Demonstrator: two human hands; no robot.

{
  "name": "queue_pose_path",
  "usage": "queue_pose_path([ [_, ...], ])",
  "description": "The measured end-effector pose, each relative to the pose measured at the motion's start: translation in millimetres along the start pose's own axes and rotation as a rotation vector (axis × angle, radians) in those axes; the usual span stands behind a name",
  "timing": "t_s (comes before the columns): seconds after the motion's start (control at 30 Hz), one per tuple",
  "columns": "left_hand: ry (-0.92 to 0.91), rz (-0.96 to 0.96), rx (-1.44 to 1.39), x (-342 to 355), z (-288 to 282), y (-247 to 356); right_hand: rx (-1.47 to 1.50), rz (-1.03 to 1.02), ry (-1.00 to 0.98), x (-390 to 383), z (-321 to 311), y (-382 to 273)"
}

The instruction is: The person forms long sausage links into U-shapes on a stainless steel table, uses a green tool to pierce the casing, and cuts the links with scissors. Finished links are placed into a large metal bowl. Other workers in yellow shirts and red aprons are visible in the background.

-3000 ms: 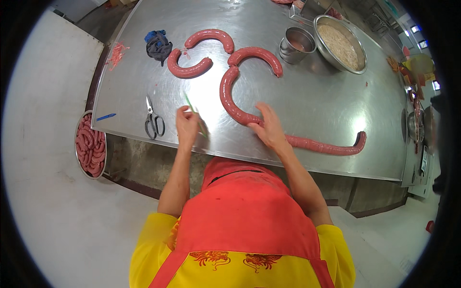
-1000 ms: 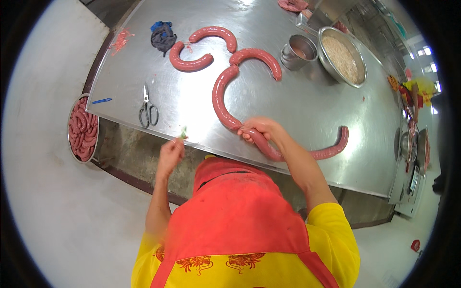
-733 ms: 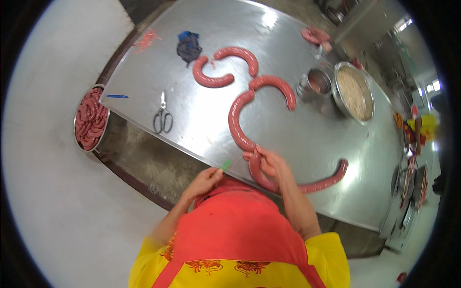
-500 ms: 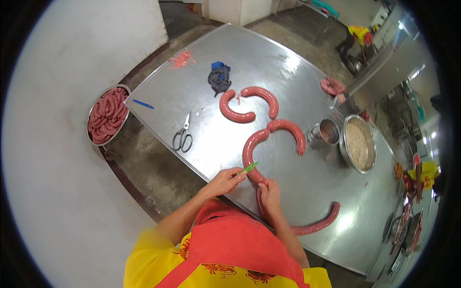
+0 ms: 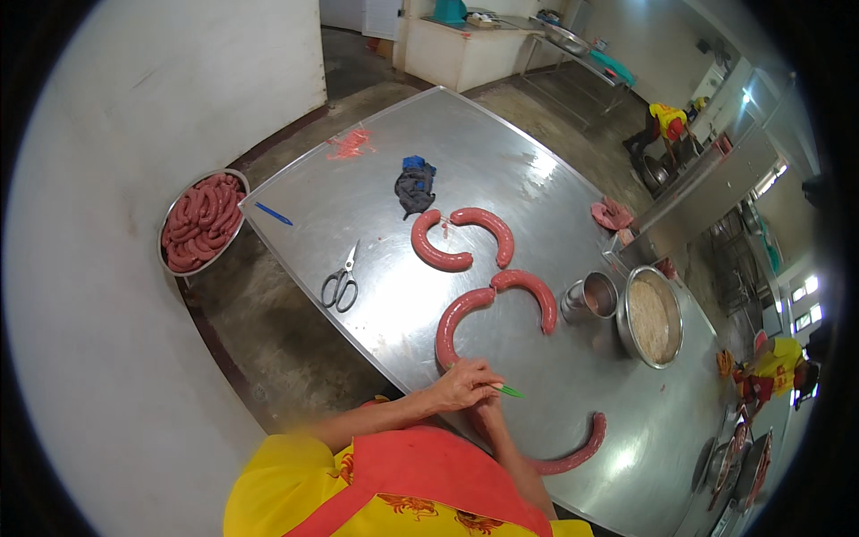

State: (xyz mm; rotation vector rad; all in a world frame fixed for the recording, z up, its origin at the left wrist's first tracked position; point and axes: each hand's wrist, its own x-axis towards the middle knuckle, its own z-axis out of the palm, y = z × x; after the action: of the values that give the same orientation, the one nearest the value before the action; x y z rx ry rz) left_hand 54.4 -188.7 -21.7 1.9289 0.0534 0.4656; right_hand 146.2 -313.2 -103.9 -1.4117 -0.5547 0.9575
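Observation:
My left hand (image 5: 467, 382) is closed around a slim green pointed tool (image 5: 512, 391), its tip sticking out to the right. Just beneath it, my right hand (image 5: 486, 412) is at the sausage by the table edge, its fingers mostly covered by my left hand. A long pink-red sausage (image 5: 455, 324) curves down from the middle of the table to my hands. Its other end (image 5: 582, 452) shows to the right of my right forearm. Linked to its far end is a curved sausage (image 5: 535, 297). Two more curved sausages (image 5: 438, 254) lie beyond, ends close together.
Black-handled scissors (image 5: 342, 285), a blue pen-like item (image 5: 274, 214), a dark crumpled cloth (image 5: 414, 188) and pink scraps (image 5: 351, 143) lie on the steel table (image 5: 394, 313). A metal jug (image 5: 591, 297) and basin (image 5: 631, 336) stand right. Sausages fill a left basin (image 5: 168, 255). Co-workers are beyond.
My left hand has moved right and down along the sausage with the green tool, now overlapping my right hand. The view has tilted upward, so the table sits lower.

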Motion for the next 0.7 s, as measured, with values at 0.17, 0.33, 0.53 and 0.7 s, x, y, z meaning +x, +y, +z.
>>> queue_pose_path([
  [0.17,0.303,-0.492,-0.653,22,-84,54,-0.267,0.077,0.027,14,-5,1],
  [0.33,0.533,-0.289,-0.659,-1,-183,35,-0.222,0.424,0.091,23,-15,-9],
  [0.53,-0.342,-1.046,-0.172,-70,-101,46,0.287,0.624,0.306,19,-15,-31],
  [0.7,-0.051,-0.466,0.197,-21,-75,17,-0.859,-0.108,0.272,3,3,-37],
])
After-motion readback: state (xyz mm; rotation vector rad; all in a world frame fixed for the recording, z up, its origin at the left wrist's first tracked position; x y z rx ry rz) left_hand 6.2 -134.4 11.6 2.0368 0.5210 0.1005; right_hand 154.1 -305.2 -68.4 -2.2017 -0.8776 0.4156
